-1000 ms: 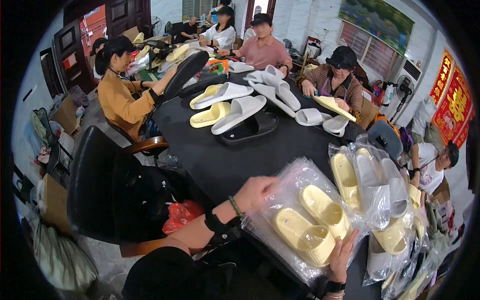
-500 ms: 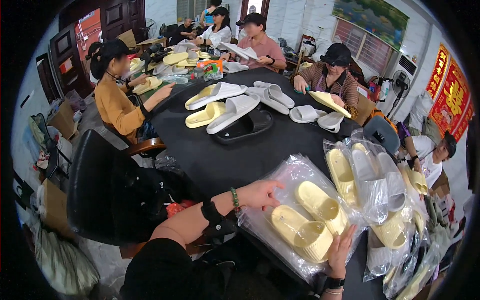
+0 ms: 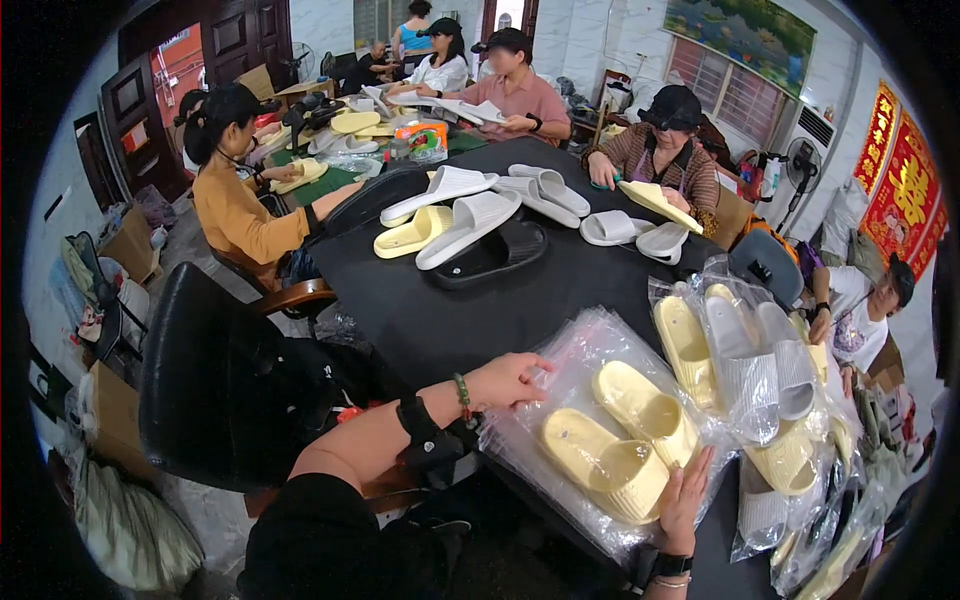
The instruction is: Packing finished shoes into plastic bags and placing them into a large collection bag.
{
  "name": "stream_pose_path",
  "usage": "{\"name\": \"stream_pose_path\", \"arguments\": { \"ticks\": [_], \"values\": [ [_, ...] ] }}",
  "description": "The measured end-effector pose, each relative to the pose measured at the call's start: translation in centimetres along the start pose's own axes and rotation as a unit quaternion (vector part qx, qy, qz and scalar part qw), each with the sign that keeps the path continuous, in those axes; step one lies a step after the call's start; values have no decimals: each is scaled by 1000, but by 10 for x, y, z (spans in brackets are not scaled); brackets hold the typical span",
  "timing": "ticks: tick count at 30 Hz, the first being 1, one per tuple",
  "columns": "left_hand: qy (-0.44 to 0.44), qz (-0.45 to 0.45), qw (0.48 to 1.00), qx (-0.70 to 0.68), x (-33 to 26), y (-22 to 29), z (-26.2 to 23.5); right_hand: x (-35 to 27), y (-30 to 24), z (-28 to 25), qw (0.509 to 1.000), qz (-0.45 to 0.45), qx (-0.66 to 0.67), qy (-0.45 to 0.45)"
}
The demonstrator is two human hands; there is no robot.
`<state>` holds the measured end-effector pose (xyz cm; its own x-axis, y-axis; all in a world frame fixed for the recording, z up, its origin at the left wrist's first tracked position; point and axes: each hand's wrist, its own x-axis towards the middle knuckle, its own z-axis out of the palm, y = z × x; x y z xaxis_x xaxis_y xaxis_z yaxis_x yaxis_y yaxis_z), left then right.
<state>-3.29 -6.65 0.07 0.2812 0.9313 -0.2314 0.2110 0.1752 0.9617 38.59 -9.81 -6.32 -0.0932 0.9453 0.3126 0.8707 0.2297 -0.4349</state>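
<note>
A pair of pale yellow slide slippers point(image 3: 622, 447) lies on a stack of clear plastic bags point(image 3: 565, 362) at the near edge of the black table. I cannot tell whether the slippers are inside the top bag. My left hand point(image 3: 508, 381) is closed, fingertips pinching the bags' left edge beside the heels. Along the toe end of the nearer slipper my right hand point(image 3: 683, 497) rests with fingers stretched out and together. Bagged yellow and grey slippers point(image 3: 742, 380) are heaped just right of this pair.
Loose white, yellow and black slippers point(image 3: 470, 225) sit mid-table. Across from me a person point(image 3: 672, 165) holds a yellow slipper and a small green-handled tool. Other people work at the far left and right. A black chair point(image 3: 215, 375) stands at my left.
My left hand has drawn back slightly left, its spread fingers curling onto the bag edge. My right hand stays by the slipper. A person at far left has lowered a black slipper.
</note>
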Motion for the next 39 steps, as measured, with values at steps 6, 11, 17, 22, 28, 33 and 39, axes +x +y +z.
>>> {"name": "stream_pose_path", "arguments": {
  "ticks": [6, 11, 17, 22, 28, 33, 39],
  "values": [
    [27, 76, 967, -242, -8, 28, -13, 0, -3, -2, 1000, 9, 8, -17],
    [-18, 55, 921, -386, -4, 37, -11, 0, 0, -1, 1000, 0, 28, -1],
    [-120, -117, 919, -356, 36, -44, -24, 3, -4, 0, 1000, -2, 14, -9],
    [-274, -54, 951, -131, 29, 21, -15, -2, 0, -2, 1000, 2, 15, -5],
    [-195, 302, 890, 280, 94, 19, 5, 2, -2, 0, 1000, -1, 17, -5],
    [-179, 517, 732, 407, 128, 10, 35, 1, 3, 2, 1000, 7, 2, -2],
    [-215, 473, 726, 450, 83, 62, 74, -1, 5, 5, 1000, 7, -15, 5]
  ]
}}
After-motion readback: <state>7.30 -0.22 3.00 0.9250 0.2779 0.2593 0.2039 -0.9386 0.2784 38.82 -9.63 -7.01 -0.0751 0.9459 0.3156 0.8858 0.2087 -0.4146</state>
